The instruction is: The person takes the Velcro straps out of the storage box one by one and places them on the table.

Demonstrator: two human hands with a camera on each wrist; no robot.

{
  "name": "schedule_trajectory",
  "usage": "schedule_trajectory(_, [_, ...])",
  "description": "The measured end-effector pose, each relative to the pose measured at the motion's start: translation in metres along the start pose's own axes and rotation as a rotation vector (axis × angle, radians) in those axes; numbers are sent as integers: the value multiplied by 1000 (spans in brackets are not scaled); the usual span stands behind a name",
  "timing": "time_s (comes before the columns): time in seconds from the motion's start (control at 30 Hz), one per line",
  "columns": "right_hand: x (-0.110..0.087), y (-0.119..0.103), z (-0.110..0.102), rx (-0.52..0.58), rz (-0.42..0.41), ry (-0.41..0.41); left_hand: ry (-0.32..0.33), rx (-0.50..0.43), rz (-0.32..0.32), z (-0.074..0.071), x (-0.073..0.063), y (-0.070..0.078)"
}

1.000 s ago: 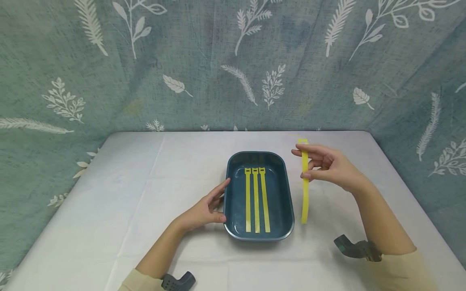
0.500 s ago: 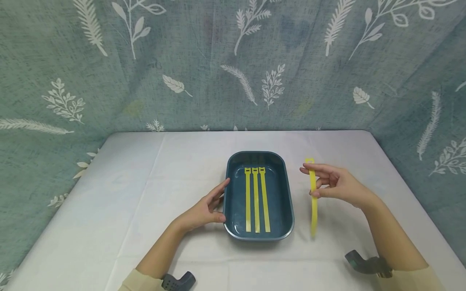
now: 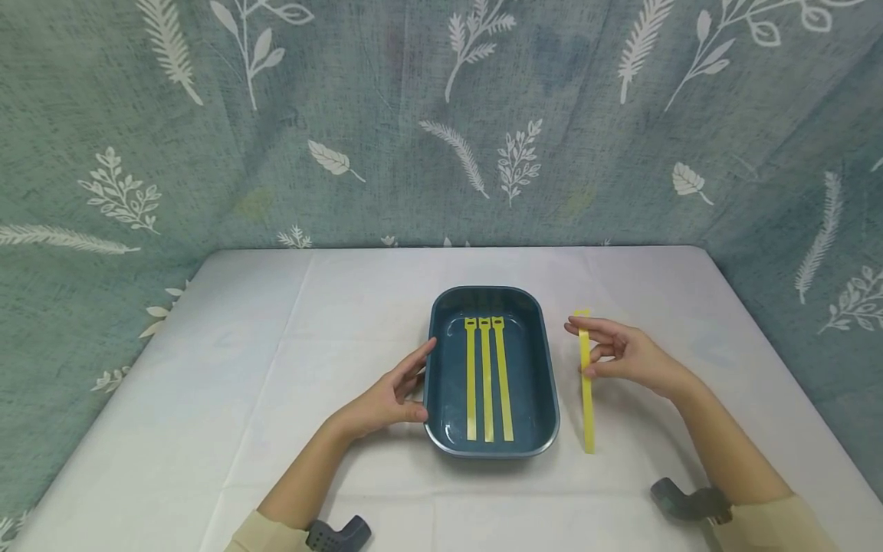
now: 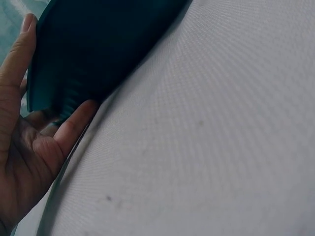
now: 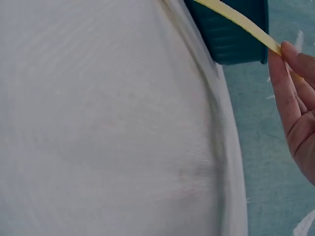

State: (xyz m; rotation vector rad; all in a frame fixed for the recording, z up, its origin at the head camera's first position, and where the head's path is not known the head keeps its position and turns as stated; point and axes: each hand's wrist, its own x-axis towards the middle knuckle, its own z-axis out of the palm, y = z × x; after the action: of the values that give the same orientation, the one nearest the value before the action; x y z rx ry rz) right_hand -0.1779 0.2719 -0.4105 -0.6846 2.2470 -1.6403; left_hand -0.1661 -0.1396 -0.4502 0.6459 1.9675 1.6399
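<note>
Where the white-covered desk (image 3: 331, 314) ends, leaf-printed blue-green cloth (image 3: 386, 69) rises. Count: one dark blue tray (image 3: 452, 402) on the desk; three yellow straps (image 3: 487, 387) lying inside; one loose strap (image 3: 588, 406) right of it, pinched by the right hand's (image 3: 628, 359) fingers. Left hand (image 3: 382, 400): fingers spread, touching the tray's left side.

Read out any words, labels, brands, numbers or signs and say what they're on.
None: no readable text on the blue dish, the three yellow straps in it, or the held strap in the right hand.
The backdrop shows only leaf prints.
Any marking on the wrist devices is too small to read.
</note>
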Motion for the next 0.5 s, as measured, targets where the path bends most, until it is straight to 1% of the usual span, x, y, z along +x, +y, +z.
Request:
schedule_trajectory(0.37, [10, 18, 6, -2, 61, 34, -5, -6, -16, -1, 0, 1])
schedule_trajectory(0.5, [13, 25, 8, -44, 76, 60, -11, -23, -27, -1, -1, 1])
